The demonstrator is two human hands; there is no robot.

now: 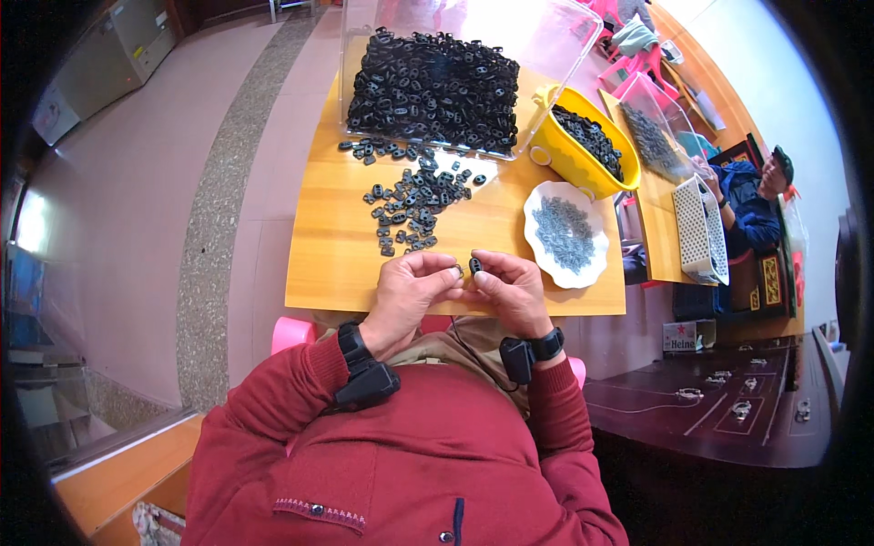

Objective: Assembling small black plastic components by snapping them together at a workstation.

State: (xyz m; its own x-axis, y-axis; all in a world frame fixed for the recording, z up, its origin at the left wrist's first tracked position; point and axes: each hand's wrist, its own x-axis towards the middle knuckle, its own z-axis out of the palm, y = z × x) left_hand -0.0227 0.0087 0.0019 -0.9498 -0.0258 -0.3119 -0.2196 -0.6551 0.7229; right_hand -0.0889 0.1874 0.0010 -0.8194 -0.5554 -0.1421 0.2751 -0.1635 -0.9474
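Observation:
My left hand [407,298] and my right hand [515,289] meet at the near edge of the wooden table [337,273]. Between the right thumb and fingers is a small black two-hole plastic piece [475,265], which looks like a cord lock. My left fingers pinch a tiny glinting item close beside it, too small to name. Just beyond the hands lies a loose heap of similar black pieces [414,205]. A white scalloped bowl [541,193] of tiny grey pieces [563,235] sits to the right of my right hand.
At the table's far side stands a clear plastic bin [343,86] full of black pieces. A yellow tub [583,168] with more is right of it. Further right, a person [751,205] sits at another table with a white perforated basket [699,227]. Dark cabinetry [655,400] stands at lower right.

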